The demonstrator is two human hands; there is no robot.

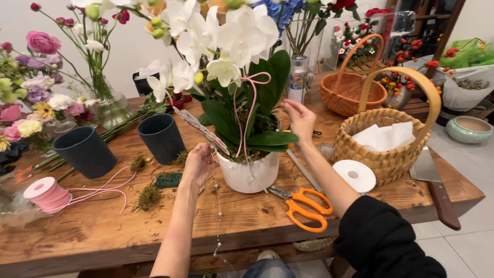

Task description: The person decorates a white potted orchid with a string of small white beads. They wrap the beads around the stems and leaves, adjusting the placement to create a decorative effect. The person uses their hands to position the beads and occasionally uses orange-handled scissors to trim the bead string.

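A white pot (249,174) holding a white orchid (226,36) with broad green leaves stands mid-table. Thin pink cord (250,98) loops around its stems. My left hand (198,163) rests against the pot's left side, fingers curled near a patterned tag (200,128) and a thin beaded strand (218,216) that hangs over the table edge. My right hand (300,117) is raised behind the leaves on the right, fingers spread, holding nothing that I can see.
Orange-handled scissors (303,203) lie right of the pot, by a white ribbon roll (354,176). Two dark cups (85,151) (161,138) and a pink cord spool (46,194) sit left. Woven baskets (388,136) (352,85), a cleaver (435,183) and flower vases (105,103) crowd the rest.
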